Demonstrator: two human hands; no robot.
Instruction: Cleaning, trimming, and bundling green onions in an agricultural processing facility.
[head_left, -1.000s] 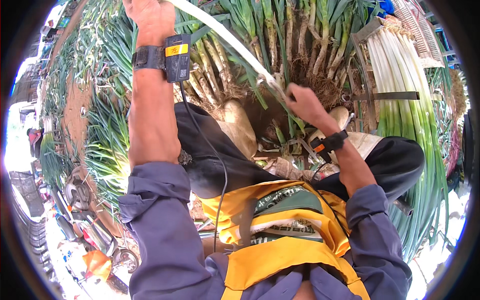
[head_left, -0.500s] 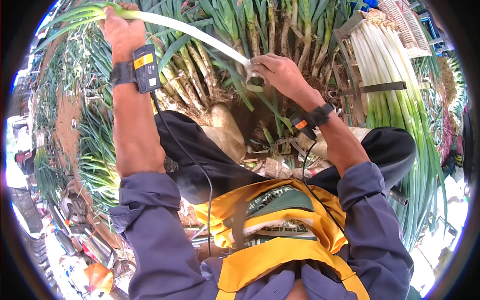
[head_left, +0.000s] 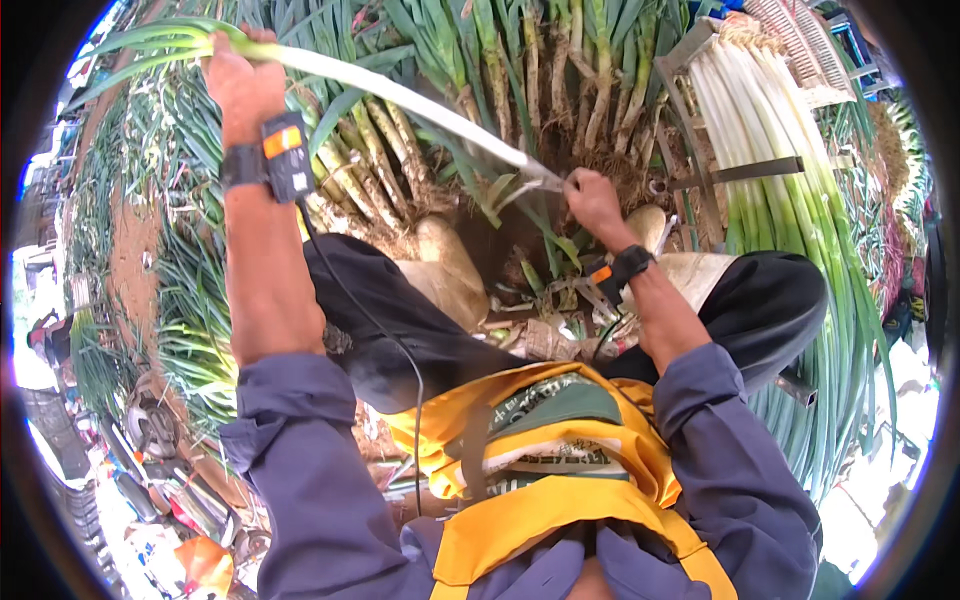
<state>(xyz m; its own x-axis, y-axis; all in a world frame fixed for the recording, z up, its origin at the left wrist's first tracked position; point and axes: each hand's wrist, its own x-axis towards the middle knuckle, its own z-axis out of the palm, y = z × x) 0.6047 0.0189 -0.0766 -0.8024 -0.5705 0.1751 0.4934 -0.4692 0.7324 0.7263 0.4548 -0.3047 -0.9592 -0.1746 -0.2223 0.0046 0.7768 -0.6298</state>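
The left hand is clamped around a leek where white turns green, nearly where it was half a second ago. The right hand, fingers curled together, has shifted rightward and closer to the body, at the leek's blurred root end; exactly what it pinches cannot be told. The leek slants between both hands, with rooted leeks beyond and a white-stemmed bundle at right

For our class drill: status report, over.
Left hand: gripping slender white-and-green stalk. Right hand: curled at its white end. Brown-rooted green stalks stand close beyond.
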